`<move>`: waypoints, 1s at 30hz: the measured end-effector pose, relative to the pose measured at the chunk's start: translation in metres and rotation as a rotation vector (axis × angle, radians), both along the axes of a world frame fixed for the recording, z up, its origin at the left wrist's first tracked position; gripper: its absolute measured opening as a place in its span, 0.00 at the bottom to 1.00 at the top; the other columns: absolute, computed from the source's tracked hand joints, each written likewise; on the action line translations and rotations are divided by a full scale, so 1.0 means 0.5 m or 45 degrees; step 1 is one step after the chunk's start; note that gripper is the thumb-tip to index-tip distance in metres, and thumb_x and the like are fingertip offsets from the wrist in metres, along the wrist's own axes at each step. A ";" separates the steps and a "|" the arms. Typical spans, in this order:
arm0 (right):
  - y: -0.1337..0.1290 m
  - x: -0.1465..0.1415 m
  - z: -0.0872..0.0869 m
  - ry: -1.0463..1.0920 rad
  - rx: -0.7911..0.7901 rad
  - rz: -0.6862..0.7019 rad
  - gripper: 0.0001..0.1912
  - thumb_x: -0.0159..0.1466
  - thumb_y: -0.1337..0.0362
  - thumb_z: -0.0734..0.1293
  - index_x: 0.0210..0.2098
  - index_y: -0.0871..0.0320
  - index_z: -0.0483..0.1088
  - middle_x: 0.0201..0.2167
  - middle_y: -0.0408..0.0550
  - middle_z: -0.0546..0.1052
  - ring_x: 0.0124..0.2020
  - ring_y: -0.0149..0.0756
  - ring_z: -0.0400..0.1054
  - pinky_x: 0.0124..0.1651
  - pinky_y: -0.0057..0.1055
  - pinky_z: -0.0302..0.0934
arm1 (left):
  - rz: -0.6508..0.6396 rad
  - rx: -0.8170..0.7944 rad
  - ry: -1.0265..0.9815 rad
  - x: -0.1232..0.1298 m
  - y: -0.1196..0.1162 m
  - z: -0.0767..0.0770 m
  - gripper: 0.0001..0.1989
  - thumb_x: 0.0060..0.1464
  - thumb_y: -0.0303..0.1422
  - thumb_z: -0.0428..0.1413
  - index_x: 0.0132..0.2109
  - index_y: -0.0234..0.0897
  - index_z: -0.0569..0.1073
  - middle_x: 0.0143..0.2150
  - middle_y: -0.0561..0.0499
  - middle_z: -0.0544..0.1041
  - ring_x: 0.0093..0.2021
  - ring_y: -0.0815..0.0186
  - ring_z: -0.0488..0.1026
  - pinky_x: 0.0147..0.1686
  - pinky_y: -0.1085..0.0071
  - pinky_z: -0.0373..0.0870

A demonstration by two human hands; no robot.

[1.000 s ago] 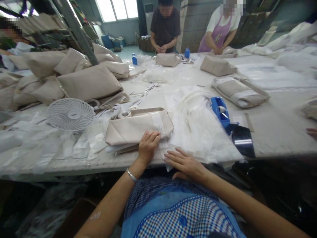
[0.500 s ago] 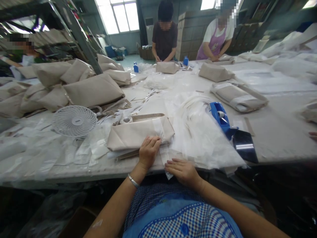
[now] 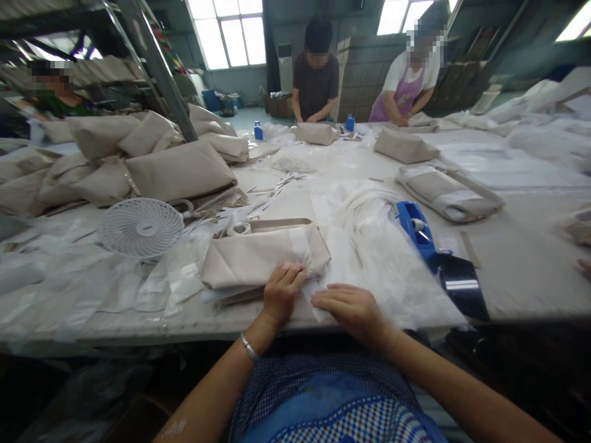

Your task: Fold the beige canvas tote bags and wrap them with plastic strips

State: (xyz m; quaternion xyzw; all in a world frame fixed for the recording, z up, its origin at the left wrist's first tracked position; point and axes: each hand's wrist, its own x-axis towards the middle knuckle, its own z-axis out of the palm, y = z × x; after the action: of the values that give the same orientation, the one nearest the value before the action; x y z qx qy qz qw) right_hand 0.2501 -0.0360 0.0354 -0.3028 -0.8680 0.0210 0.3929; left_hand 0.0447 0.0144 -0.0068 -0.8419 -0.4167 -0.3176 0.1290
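Note:
A folded beige bag (image 3: 249, 258) lies near the table's front edge, with a white wrapping strip (image 3: 300, 243) around its right part. My left hand (image 3: 282, 292) is closed at the bag's lower right edge, fingertips on the crumpled end of that strip. Just right of it, my right hand (image 3: 348, 307) lies low with fingers stretched out and together, touching a clear plastic piece (image 3: 316, 304). What is under its palm is hidden. A coiled white handle or cord (image 3: 239, 229) shows on top of the bag. Flat brown card peeks out beneath it.
Plastic bags and white strips (image 3: 369, 246) spread to the right, beside a blue tape dispenser (image 3: 418, 231). A white fan (image 3: 143, 227) stands left, before a heap of beige bags (image 3: 180, 169). Another wrapped bag (image 3: 450, 191) lies right. Co-workers (image 3: 316, 80) work across the table.
My right hand has shifted slightly up and lies flatter over the plastic piece. My left hand stays at the strip's end. The whole view has tipped slightly.

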 end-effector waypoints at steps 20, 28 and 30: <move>0.349 -0.060 -0.016 -0.079 -0.370 -0.347 0.06 0.58 0.62 0.77 0.29 0.54 0.76 0.41 0.46 0.80 0.45 0.40 0.73 0.50 0.38 0.67 | 0.099 -0.098 0.139 -0.006 0.005 0.017 0.22 0.60 0.23 0.55 0.60 0.37 0.69 0.60 0.48 0.74 0.52 0.61 0.75 0.51 0.68 0.76; 0.214 0.086 0.048 -0.042 -0.051 -0.544 0.07 0.67 0.64 0.67 0.44 0.52 0.75 0.53 0.46 0.78 0.56 0.41 0.69 0.62 0.41 0.60 | 0.139 -0.134 0.178 -0.003 -0.002 0.020 0.27 0.61 0.22 0.53 0.65 0.38 0.64 0.60 0.52 0.74 0.52 0.61 0.74 0.48 0.70 0.76; 0.161 0.183 0.067 0.029 0.028 -0.747 0.07 0.68 0.63 0.66 0.44 0.52 0.76 0.53 0.48 0.78 0.59 0.42 0.66 0.65 0.43 0.57 | 0.142 -0.124 0.179 -0.008 0.000 0.017 0.28 0.61 0.22 0.52 0.67 0.40 0.62 0.60 0.53 0.74 0.53 0.62 0.74 0.46 0.71 0.75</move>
State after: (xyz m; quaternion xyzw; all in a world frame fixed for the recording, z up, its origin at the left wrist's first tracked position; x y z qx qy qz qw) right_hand 0.3414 0.0447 0.0688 -0.5365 -0.7390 -0.0995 0.3950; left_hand 0.0408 0.0143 0.0016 -0.8428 -0.4679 -0.2295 0.1344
